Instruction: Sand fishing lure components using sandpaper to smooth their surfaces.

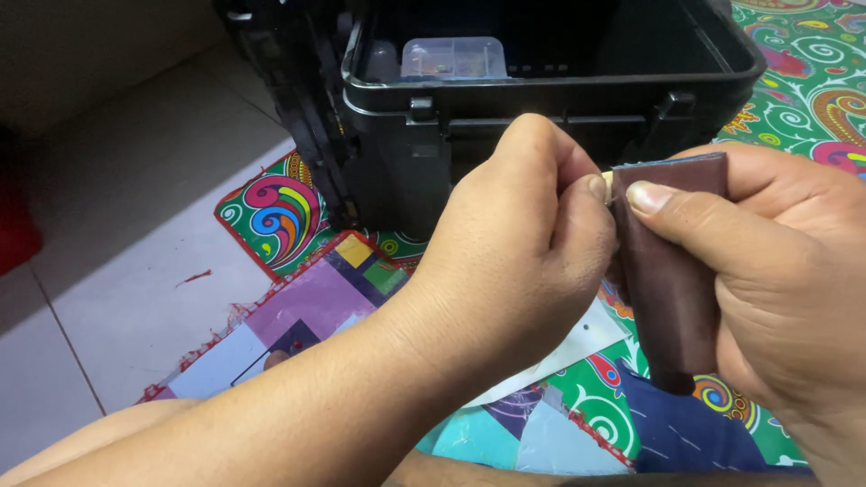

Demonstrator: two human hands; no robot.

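Patterned mat (on pale tiles); both hands, left and right, pinch brown sandpaper.

Pale tiled floor, colourful patterned cloth, dim indoor light

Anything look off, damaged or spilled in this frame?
Nothing is spilled or broken. Small things: the patterned cloth has a frayed red edge at lower left, and a red mark lies on the floor tile beside it. The right hand and left hand hold a folded brown sheet before the open black box.
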